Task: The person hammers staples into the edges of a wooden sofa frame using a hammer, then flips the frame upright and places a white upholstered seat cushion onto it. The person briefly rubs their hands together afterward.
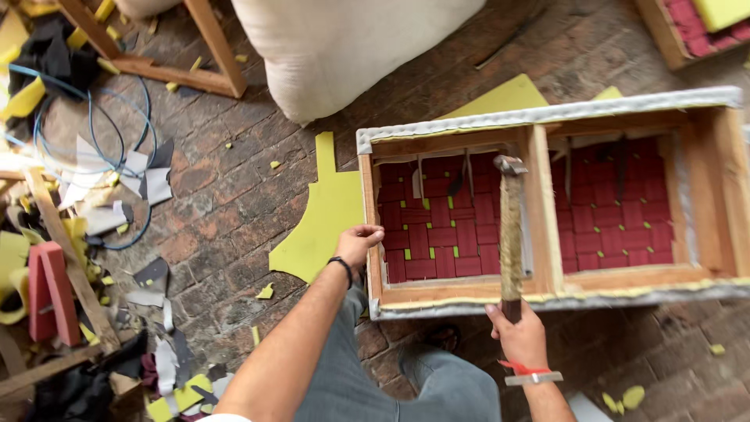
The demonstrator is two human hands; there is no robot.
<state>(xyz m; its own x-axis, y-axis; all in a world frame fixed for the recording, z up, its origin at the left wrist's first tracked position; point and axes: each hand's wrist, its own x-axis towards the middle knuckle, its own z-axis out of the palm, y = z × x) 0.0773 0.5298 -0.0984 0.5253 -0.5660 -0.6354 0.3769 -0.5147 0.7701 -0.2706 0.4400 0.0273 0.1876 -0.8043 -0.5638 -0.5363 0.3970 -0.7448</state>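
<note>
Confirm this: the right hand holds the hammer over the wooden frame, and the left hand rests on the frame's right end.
Not quite. The head view shows the left hand gripping the left end of the wooden frame, not the right. The right hand does hold the hammer over it.

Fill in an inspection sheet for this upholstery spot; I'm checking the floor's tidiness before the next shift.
Surface: brick floor, dusty, strewn with scraps.
Job's things: wooden seat frame with red webbing; hammer with its head over the webbing.
Clutter: yellow foam sheet, foam bits, grey fabric offcuts, red blocks, loose wooden frame.
Hands: left hand grips the frame's left rail; right hand holds the hammer handle.
Cables: blue cord looped on the floor at left.
Surroundings: white cushion above; another frame top right.
</note>
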